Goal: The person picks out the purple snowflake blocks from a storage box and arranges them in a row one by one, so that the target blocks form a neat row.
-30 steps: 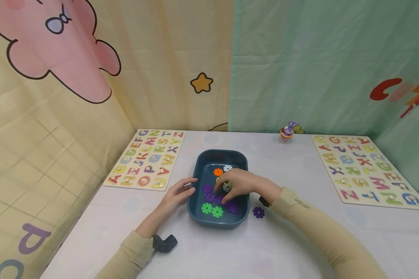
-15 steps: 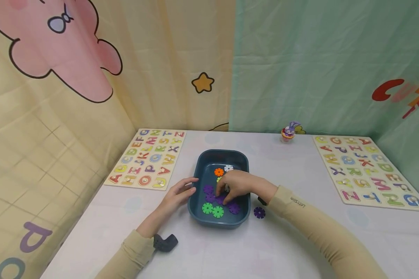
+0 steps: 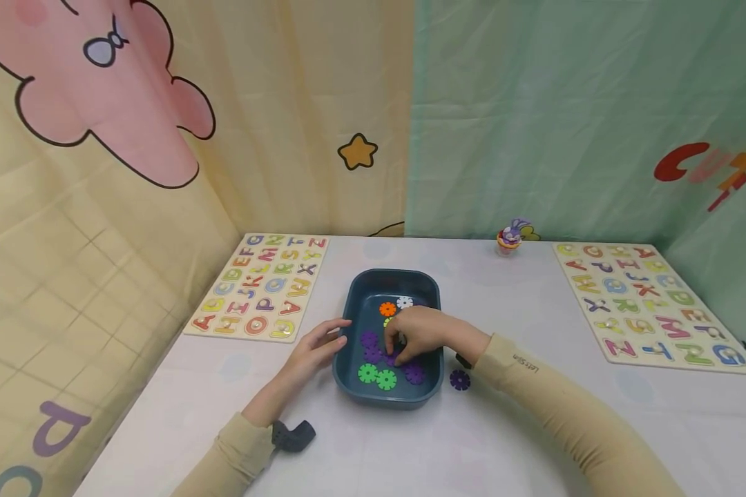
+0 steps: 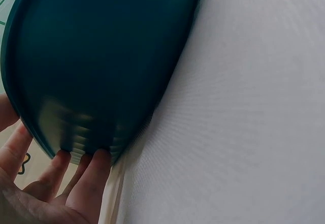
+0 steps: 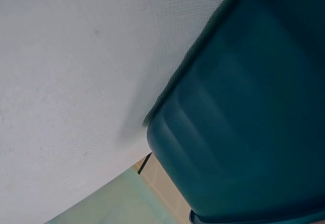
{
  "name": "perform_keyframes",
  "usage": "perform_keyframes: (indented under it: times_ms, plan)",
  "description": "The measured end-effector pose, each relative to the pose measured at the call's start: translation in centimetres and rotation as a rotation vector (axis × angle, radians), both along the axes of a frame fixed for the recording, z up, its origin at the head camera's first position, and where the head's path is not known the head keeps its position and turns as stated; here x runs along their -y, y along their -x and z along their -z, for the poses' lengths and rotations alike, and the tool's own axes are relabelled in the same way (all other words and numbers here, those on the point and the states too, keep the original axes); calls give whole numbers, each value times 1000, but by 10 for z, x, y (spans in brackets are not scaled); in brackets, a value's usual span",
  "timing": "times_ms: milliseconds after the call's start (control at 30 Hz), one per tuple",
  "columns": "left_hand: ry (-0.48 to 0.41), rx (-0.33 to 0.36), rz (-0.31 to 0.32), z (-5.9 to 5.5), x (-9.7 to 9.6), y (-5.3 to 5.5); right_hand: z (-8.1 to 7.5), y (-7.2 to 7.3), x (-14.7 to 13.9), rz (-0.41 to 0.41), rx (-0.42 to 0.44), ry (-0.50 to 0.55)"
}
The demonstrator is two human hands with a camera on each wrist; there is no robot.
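A dark teal plastic bin [image 3: 360, 276] stands on the table, with interlocking snowflake discs inside it. My left hand [image 3: 316, 348] rests its extended fingertips against the bin's left wall; the left wrist view shows those fingers [image 4: 91, 183] on the outside of the wall. My right hand [image 3: 421, 328] reaches over the right rim, thumb and fingers bent down at a purple snowflake disc [image 3: 391, 359], pinching it. Beside it lie more purple discs [image 3: 414, 374] and two green discs [image 3: 386, 379]. An orange disc [image 3: 387, 309] and a white disc [image 3: 405, 302] lie farther back. The right wrist view shows the bin's outer wall [image 5: 228, 132], the hand hidden.
One dark purple disc [image 3: 460, 379] lies on the table right of the bin, near the right wrist. Alphabet puzzle boards flank the bin, one at left [image 3: 257, 286] and one at right [image 3: 653, 304]. A small rabbit figurine [image 3: 510, 238] stands at the back by the curtain.
My right thumb and fingers have drawn closer together over the purple disc, low in the bin. The left hand stays at the bin's wall.
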State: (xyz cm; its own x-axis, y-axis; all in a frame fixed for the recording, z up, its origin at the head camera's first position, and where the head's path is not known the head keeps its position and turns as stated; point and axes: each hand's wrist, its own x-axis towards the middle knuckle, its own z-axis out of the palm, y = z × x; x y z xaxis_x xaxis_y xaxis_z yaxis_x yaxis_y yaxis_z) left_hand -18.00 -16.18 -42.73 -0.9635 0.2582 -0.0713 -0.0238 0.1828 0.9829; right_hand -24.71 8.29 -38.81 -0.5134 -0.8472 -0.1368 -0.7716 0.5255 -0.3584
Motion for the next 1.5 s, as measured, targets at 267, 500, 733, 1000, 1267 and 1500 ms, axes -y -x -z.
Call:
perform_keyframes:
  times_ms: [267,500,733,1000,1267,1500]
  plan:
    - [-6,0,-1,1,1,1,2,2,0,-24,-61,0]
    - [-2,0,1,2,1,1,4,1,-2,-46,-89,20]
    - [-3,1,-1,2,1,1,4,2,-1,-52,-49,28]
    - [-3,2,-9,1,1,1,4,4,-1,-38,-1,34]
    - [-1,-8,-11,2,1,1,4,2,-5,-30,-30,206]
    - [11,-7,-9,3,1,2,4,0,-16,41,86,453]
